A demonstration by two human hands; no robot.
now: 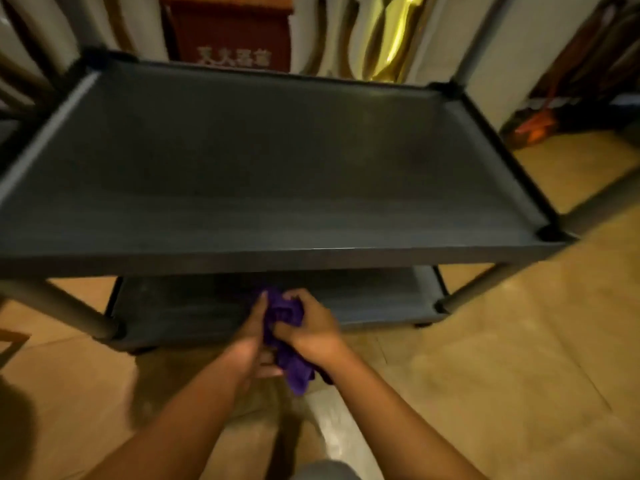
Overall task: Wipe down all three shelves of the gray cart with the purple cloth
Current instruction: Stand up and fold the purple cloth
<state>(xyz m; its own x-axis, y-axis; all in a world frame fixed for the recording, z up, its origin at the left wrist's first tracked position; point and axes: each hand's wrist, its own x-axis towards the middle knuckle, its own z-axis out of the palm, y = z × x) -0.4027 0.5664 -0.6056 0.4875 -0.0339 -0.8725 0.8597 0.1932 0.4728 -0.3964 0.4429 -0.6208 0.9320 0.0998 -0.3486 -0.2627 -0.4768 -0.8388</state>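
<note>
1. Two hands in my view, both below the front edge of the gray cart point(277, 258).
2. Left hand point(252, 337): fingers pressed flat along the left side of the purple cloth point(287, 341), gripping it.
3. Right hand point(311, 330): fingers curled and clamped over the top and right of the same cloth.
4. Purple cloth: bunched between my two hands, one end hanging down, held in front of the lower shelf point(363, 299); I cannot tell whether it touches that shelf.
5. Top shelf point(259, 168): dark gray tray with raised rim, nothing on it.
6. Floor point(502, 358): tan tiles beneath the cart.
7. Red cabinet point(228, 29) with pale lettering, beyond the cart's far edge.
</note>
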